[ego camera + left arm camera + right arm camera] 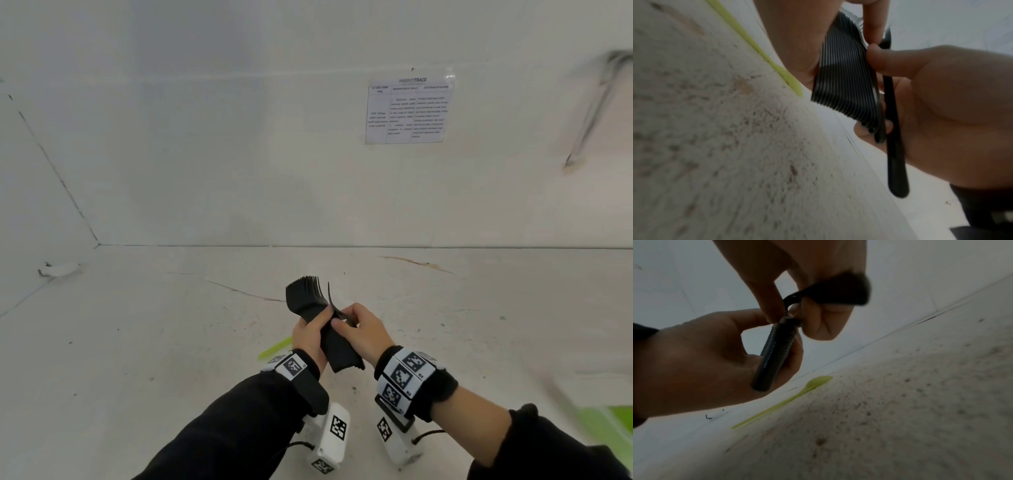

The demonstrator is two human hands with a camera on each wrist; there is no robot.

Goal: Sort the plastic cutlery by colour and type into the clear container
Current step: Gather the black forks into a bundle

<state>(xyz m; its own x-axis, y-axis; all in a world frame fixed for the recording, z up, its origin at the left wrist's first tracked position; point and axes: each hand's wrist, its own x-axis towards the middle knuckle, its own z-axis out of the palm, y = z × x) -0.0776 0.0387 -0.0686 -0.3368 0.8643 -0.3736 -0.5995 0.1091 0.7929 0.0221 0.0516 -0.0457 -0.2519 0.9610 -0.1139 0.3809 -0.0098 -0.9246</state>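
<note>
Evidently, a nested stack of black plastic forks [317,318] is gripped upright in the left hand [308,337], squared for the container, while one black fork [893,129] beside that stack is pinched by the right hand's [364,330] fingers [876,52], seemingly for alignment.

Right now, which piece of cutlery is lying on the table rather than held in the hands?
The lime green spoon: it lies alone on the table, while the black forks are all held.

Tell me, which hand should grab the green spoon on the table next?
Probably the right hand: it only pinches one black plastic fork, easy to let go. The left hand grips the whole stack of black plastic forks, though the lime-green plastic spoon lies nearer it.
</note>
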